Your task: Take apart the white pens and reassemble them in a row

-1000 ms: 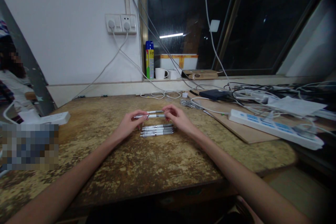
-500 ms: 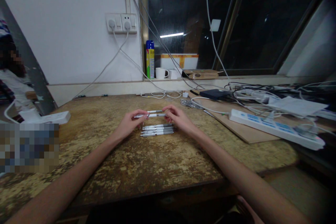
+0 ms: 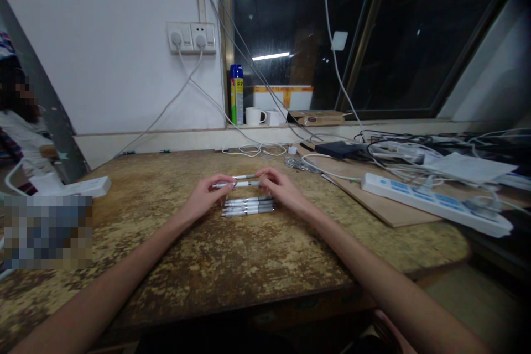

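Note:
Both hands meet at the middle of a worn wooden table (image 3: 232,265). My left hand (image 3: 204,197) pinches the left end of a white pen (image 3: 240,183), and my right hand (image 3: 282,188) pinches its right end, holding it level just above the table. Another pen (image 3: 245,176) lies just behind it. Directly under the hands, three similar white pens (image 3: 248,206) lie side by side in a neat row on the table.
A long white power strip (image 3: 431,203) lies on a board at the right amid tangled cables. Another power strip (image 3: 85,186) sits at the left edge. A blue spray can (image 3: 236,94) and white mug (image 3: 254,116) stand on the window sill. A person sits at far left.

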`<state>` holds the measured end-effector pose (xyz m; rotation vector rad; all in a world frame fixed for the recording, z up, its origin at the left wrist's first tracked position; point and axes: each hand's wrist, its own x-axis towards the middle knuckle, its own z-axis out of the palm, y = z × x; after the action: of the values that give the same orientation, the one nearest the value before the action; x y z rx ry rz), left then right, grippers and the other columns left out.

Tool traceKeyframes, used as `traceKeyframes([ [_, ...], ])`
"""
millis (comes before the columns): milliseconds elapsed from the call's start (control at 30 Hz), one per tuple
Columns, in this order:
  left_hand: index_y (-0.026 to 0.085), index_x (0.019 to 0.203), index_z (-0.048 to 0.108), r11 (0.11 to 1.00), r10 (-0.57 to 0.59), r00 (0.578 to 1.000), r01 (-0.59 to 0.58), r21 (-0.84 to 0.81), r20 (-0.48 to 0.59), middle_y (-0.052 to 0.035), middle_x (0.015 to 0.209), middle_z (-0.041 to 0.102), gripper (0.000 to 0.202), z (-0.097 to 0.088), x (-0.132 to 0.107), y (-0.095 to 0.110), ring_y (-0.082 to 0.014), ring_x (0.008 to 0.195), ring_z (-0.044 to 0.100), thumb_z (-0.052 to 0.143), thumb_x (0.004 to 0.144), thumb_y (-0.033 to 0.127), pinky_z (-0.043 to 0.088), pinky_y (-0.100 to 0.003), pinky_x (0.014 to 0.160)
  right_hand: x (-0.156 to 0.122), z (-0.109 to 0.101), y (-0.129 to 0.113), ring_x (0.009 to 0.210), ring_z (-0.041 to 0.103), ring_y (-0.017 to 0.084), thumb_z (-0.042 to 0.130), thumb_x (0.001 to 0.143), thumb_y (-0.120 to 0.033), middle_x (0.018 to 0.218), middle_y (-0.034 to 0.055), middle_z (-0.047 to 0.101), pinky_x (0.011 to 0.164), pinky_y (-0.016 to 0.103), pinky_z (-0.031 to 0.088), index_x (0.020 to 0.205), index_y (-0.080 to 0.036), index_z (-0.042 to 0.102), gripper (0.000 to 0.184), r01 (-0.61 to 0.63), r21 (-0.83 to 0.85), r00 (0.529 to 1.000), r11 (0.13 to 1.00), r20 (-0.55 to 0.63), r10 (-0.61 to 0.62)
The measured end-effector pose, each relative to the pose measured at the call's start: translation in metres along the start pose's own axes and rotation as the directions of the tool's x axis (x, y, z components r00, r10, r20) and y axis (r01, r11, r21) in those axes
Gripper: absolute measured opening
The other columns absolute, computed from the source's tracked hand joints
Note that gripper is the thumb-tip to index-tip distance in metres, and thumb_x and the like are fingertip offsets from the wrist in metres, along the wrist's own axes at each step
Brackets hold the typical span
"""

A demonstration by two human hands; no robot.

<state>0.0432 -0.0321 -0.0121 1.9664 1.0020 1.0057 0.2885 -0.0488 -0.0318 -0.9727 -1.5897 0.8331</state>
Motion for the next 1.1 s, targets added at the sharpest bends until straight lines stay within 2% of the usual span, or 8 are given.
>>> traceKeyframes([
  [167,0.019,0.108,0.076,1.000,-0.002,1.000,0.002,0.014,0.001,-0.0055,0.089,0.074,0.036,0.0001,-0.0001,0.0008,-0.0168,0.070,0.057,0.068,0.087,0.047,0.043,-0.027,0.064,-0.0013,0.0004,-0.0020,0.063,0.056,0.016,0.055,0.089,-0.033,0.069,-0.0022,0.061,0.061,0.029,0.042,0.105,-0.021,0.063,0.022,-0.054,0.005,0.998,0.999,0.029,0.053],
  [300,0.019,0.110,0.075,1.000,-0.007,1.000,0.008,-0.010,0.013,-0.0072,0.098,0.075,0.037,0.0001,-0.0001,-0.0002,-0.0164,0.070,0.058,0.068,0.087,0.047,0.044,-0.027,0.064,-0.0010,0.0013,-0.0012,0.067,0.057,0.016,0.060,0.085,-0.030,0.074,-0.0013,0.063,0.065,0.029,0.044,0.104,-0.021,0.063,0.021,-0.006,0.018,0.999,1.000,0.039,0.005],
  [433,0.019,0.109,0.076,1.000,0.002,1.000,-0.002,0.012,0.001,-0.0065,0.094,0.075,0.036,0.0004,-0.0001,-0.0009,-0.0163,0.070,0.056,0.069,0.088,0.047,0.042,-0.027,0.063,-0.0010,0.0017,-0.0013,0.060,0.054,0.016,0.053,0.092,-0.036,0.066,-0.0021,0.062,0.060,0.029,0.042,0.105,-0.021,0.061,0.022,-0.047,0.055,0.995,0.997,0.091,0.042],
  [567,0.020,0.110,0.076,1.000,-0.008,1.000,0.008,0.008,-0.003,-0.0065,0.095,0.076,0.036,0.0007,0.0005,-0.0018,-0.0172,0.071,0.058,0.068,0.087,0.048,0.044,-0.028,0.064,-0.0013,0.0014,-0.0030,0.065,0.057,0.016,0.059,0.087,-0.031,0.072,-0.0018,0.064,0.062,0.029,0.043,0.103,-0.022,0.062,0.019,-0.004,0.023,0.998,1.000,0.055,0.003],
  [700,0.019,0.110,0.075,1.000,0.007,1.000,-0.007,0.012,0.014,-0.0072,0.097,0.075,0.038,0.0006,0.0008,-0.0021,-0.0175,0.074,0.059,0.068,0.087,0.048,0.044,-0.028,0.064,-0.0018,0.0017,-0.0041,0.060,0.056,0.016,0.054,0.089,-0.033,0.065,-0.0027,0.062,0.059,0.029,0.042,0.105,-0.021,0.062,0.021,-0.052,0.045,0.995,0.998,0.086,0.048],
  [833,0.019,0.108,0.076,1.000,0.004,1.000,-0.004,0.008,0.006,-0.0056,0.093,0.074,0.035,0.0007,0.0001,-0.0006,-0.0155,0.069,0.056,0.069,0.087,0.046,0.043,-0.027,0.063,-0.0024,0.0023,-0.0046,0.065,0.057,0.016,0.057,0.086,-0.029,0.072,-0.0015,0.064,0.063,0.029,0.044,0.104,-0.022,0.063,0.020,-0.017,0.034,0.998,0.999,0.064,0.015],
  [933,0.019,0.108,0.076,1.000,0.008,1.000,-0.008,0.011,0.007,-0.0046,0.087,0.072,0.035,0.0011,-0.0002,0.0000,-0.0157,0.068,0.055,0.068,0.087,0.046,0.042,-0.027,0.063,-0.0024,0.0025,-0.0049,0.060,0.055,0.017,0.054,0.089,-0.032,0.066,-0.0018,0.062,0.060,0.030,0.042,0.106,-0.020,0.063,0.023,-0.050,0.049,0.995,0.998,0.091,0.045],
  [1100,0.020,0.107,0.076,1.000,0.015,1.000,-0.015,0.009,0.010,-0.0053,0.091,0.073,0.036,0.0015,0.0000,-0.0007,-0.0163,0.070,0.056,0.068,0.087,0.048,0.043,-0.028,0.064,-0.0022,0.0017,-0.0057,0.066,0.057,0.017,0.057,0.086,-0.030,0.070,-0.0014,0.064,0.064,0.030,0.043,0.104,-0.022,0.063,0.021,-0.035,0.018,0.997,0.999,0.067,0.034],
])
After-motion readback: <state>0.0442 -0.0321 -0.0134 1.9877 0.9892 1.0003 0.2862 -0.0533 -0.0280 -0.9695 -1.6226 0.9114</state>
